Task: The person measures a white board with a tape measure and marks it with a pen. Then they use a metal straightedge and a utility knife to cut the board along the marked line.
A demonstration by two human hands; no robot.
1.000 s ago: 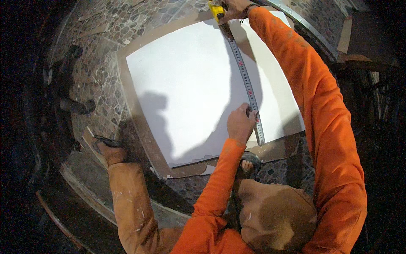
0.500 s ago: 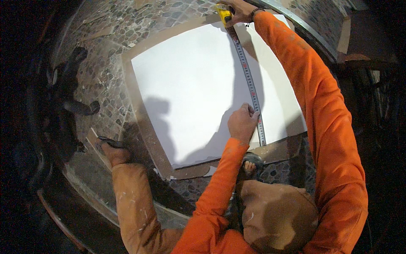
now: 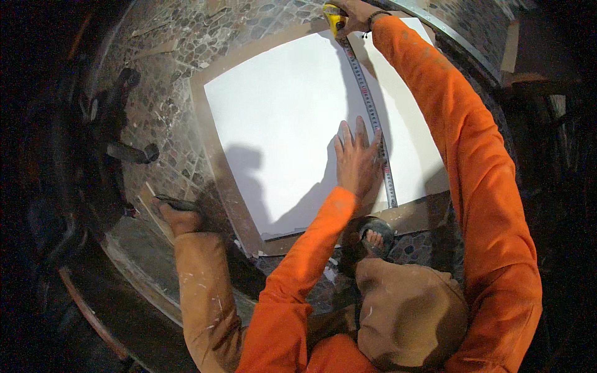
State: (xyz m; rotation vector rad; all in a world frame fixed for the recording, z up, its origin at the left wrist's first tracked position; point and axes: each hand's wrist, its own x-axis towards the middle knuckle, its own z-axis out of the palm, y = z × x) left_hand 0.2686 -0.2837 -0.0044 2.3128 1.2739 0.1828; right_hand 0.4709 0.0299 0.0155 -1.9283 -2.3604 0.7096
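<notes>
A large white sheet [image 3: 280, 130] lies on a brown board [image 3: 217, 149], whose border shows around it. Across the sheet, from far to near, runs the pulled-out blade [image 3: 365, 96] of a tape measure. Its yellow case [image 3: 336, 23] is at the far edge, gripped by my right hand [image 3: 356, 15], which is partly cut off by the picture's top. My left hand [image 3: 359, 158] lies with fingers spread over the nearer half of the sheet, its right side against the blade and hiding part of it. The blade's near end reaches the board's near border.
My sandalled feet are close to the board: one foot [image 3: 180, 217] off its left corner, the other [image 3: 374, 239] at its near edge. Stone-patterned flooring [image 3: 161, 118] surrounds it. A metal strip [image 3: 457, 40] runs past the far right corner. Dark objects [image 3: 127, 152] stand at left.
My left hand has gone from a closed pinch at the blade to spread fingers, and reaches slightly farther up the sheet. My right hand still holds the case at the far edge.
</notes>
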